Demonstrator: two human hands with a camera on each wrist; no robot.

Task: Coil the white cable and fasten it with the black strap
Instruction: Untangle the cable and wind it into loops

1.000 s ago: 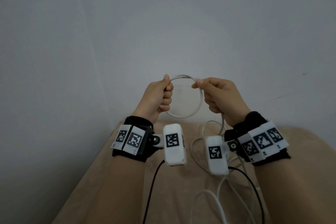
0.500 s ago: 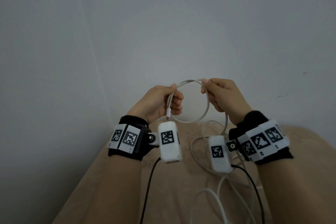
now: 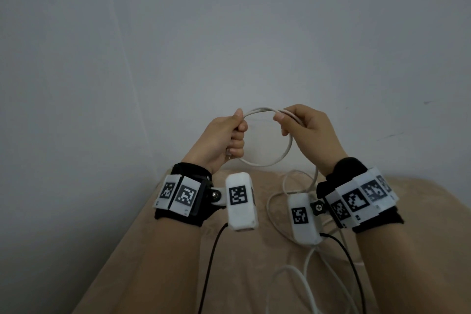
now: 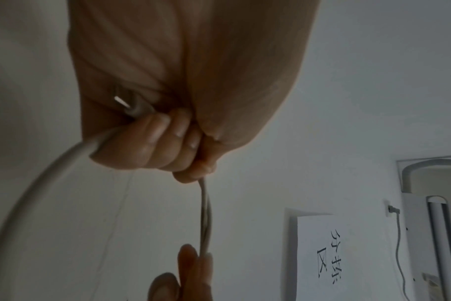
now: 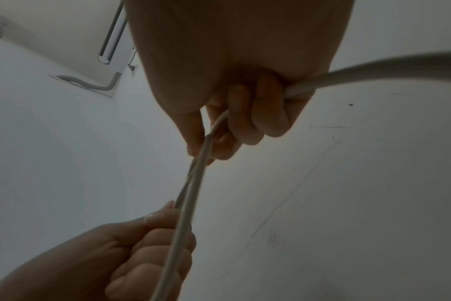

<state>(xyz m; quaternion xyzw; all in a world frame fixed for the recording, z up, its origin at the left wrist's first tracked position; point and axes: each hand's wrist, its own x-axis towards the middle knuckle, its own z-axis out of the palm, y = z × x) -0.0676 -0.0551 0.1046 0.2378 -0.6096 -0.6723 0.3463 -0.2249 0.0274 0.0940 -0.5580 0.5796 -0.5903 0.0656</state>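
Note:
The white cable [image 3: 285,153] forms a round loop held up in front of the wall. My left hand [image 3: 224,137] grips the loop's left side in a fist, with the metal plug tip [image 4: 122,101] sticking out below the little finger. My right hand [image 3: 303,127] pinches two strands at the loop's top right [image 5: 201,154]. The rest of the cable [image 3: 303,270] trails down onto the beige surface [image 3: 158,250]. No black strap shows in any view.
A grey wall [image 3: 229,33] stands close behind the hands. Black wires [image 3: 211,257] run from the wrist cameras over the beige surface. A paper sign [image 4: 330,252] with handwritten characters hangs on the wall in the left wrist view.
My left hand turned from palm-side grip back to a closed fist on the loop and rose. My right hand brought a second strand to the loop's top.

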